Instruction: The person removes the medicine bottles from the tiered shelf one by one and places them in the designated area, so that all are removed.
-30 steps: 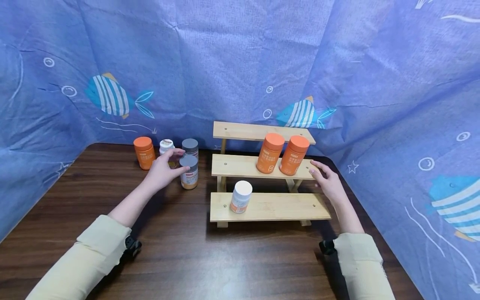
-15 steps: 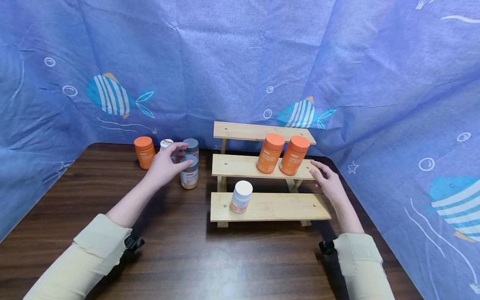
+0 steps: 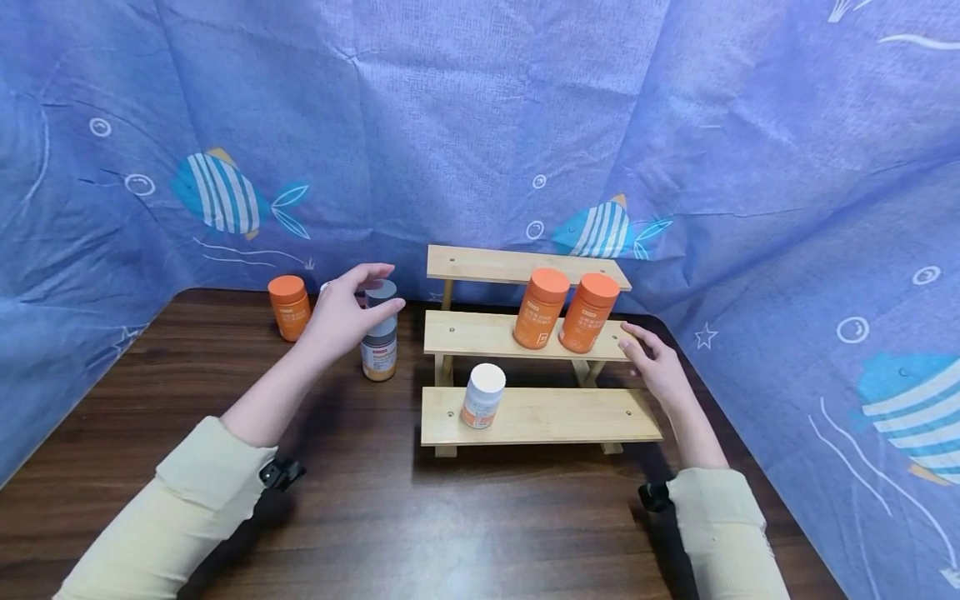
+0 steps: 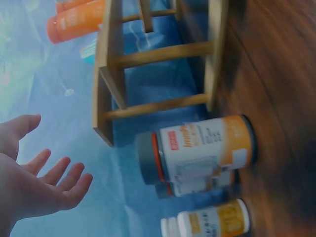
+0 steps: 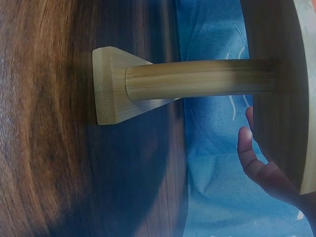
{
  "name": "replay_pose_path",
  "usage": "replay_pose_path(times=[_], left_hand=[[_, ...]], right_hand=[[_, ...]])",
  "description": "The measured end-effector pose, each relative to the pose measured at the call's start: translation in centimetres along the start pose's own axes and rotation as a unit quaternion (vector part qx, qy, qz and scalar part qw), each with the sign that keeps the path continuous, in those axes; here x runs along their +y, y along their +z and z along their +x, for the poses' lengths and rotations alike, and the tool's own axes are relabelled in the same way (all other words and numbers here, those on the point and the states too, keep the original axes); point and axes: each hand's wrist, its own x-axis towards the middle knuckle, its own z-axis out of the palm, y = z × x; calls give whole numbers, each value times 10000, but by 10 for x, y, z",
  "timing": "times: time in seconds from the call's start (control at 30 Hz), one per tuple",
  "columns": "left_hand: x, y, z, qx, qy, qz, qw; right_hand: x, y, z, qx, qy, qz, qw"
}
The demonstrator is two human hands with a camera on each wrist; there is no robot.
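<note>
My left hand (image 3: 339, 315) hovers with spread fingers over two grey-lidded jars, the front jar (image 3: 379, 360) and the back jar (image 3: 381, 290). The left wrist view shows this hand (image 4: 44, 180) apart from the jars and holding nothing. Beside them stands a small white-capped bottle (image 4: 212, 222), mostly hidden by the hand in the head view. At the right end of a three-tier wooden rack (image 3: 570, 417), my right hand (image 3: 662, 367) pinches the middle shelf's end. Two orange jars (image 3: 541, 310) stand on that shelf, and a white bottle (image 3: 483, 398) on the lowest one.
Another orange jar (image 3: 289, 310) stands at the back left of the dark wood table (image 3: 450, 533). Behind the table hangs a blue fish-print cloth (image 3: 465, 125). The rack's top shelf (image 3: 517, 264) sits close to the cloth.
My left hand has risen off the grey-lidded jars and moved slightly right, its fingers spreading. The right hand has stayed at the rack.
</note>
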Motion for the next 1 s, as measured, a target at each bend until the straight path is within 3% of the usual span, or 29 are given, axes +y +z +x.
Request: replay_pose_path(times=[0.33, 0.67, 1.0], left_hand=[[28, 1, 6, 32, -6, -82, 10000], [55, 7, 11, -60, 141, -438, 9989], [73, 19, 18, -389, 557, -441, 9967]], right_hand=[[0, 1, 0, -8, 16, -97, 10000], [0, 1, 0, 23, 84, -34, 10000], [30, 0, 14, 49, 100, -45, 9999]])
